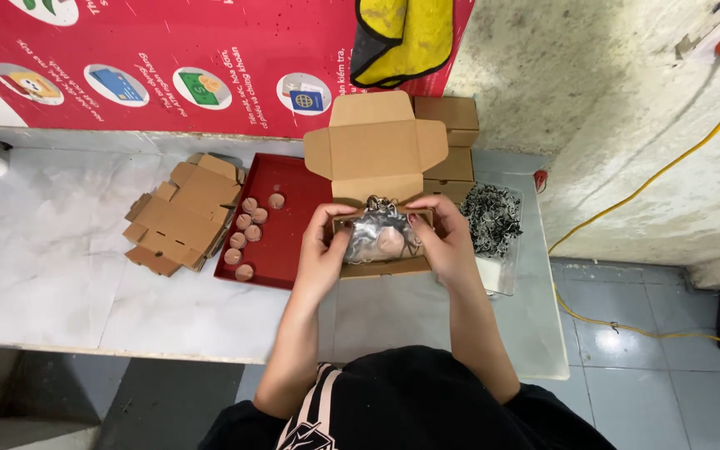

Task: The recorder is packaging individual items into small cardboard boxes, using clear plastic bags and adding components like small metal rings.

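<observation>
Left of the hands, flat cardboard blanks and a red tray of round wooden discs are lying on the table. The left hand and right hand are both grasping a clear-wrapped item, pressing it into the open cardboard box between them. Right of the hands, black-and-white shredded filler is sitting.

My left hand and right hand are bare, no gloves, rings or watch that I can make out. Forearms are uncovered up to the elbows. At the bottom centre of the frame I see a black garment, with a pale striped print on its left part. Nails look dark-painted, too small to confirm.
</observation>
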